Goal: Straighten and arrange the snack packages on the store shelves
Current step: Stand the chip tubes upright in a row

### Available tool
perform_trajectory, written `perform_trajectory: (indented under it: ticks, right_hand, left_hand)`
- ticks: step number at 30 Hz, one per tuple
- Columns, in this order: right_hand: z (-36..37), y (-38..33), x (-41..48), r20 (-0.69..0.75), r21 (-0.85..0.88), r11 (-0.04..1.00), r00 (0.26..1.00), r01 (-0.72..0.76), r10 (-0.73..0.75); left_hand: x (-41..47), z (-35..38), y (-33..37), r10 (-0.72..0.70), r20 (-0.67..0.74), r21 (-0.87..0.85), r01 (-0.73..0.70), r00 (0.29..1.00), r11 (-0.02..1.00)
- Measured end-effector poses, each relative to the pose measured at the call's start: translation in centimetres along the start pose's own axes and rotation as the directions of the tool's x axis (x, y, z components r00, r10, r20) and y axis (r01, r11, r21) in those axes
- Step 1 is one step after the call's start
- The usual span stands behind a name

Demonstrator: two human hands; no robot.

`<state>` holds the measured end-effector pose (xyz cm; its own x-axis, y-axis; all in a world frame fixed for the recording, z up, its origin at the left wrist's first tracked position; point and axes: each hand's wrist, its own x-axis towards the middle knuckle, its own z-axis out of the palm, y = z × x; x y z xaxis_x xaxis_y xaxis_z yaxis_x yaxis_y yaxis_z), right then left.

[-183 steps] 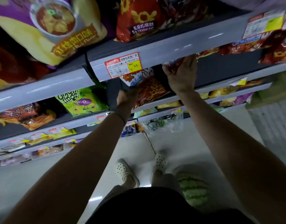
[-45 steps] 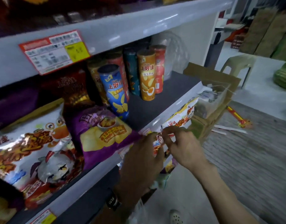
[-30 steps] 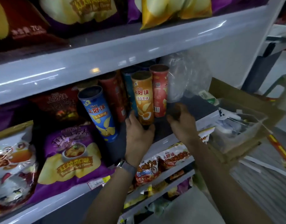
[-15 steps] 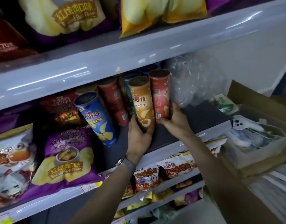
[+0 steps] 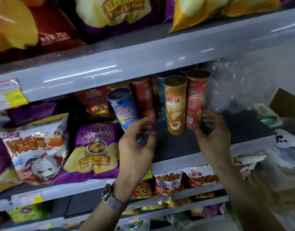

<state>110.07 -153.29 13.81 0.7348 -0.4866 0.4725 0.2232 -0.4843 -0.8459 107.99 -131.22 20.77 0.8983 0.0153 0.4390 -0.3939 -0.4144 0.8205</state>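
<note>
On a store shelf [image 5: 174, 147], a person's left hand [image 5: 135, 152] curls its fingers round the base of a tilted blue chip canister [image 5: 122, 109]. The right hand [image 5: 213, 140] clasps an upright red chip canister [image 5: 196, 97] just beside an orange canister [image 5: 175, 105].

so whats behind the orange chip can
A teal can stands just behind the orange can, only its top and one side showing. Its base and anything deeper are covered.
</note>
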Motion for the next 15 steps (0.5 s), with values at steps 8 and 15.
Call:
perform_trajectory:
  ticks: [8, 15]
  right_hand:
    - [4.2, -1.5, -1.8, 0.207, -0.142, 0.99, 0.977, -0.016, 0.045]
    - [6.2, -2.1, -0.3, 0.174, -0.243, 0.97, 0.983, -0.009, 0.053]
  left_hand:
    - [4.8, -6.0, -2.4, -0.143, -0.166, -0.06, 0.135, 0.976, 0.989]
    - [8.8, -4.3, -5.4, -0.329, -0.015, 0.028, 0.329, 0.944, 0.944]
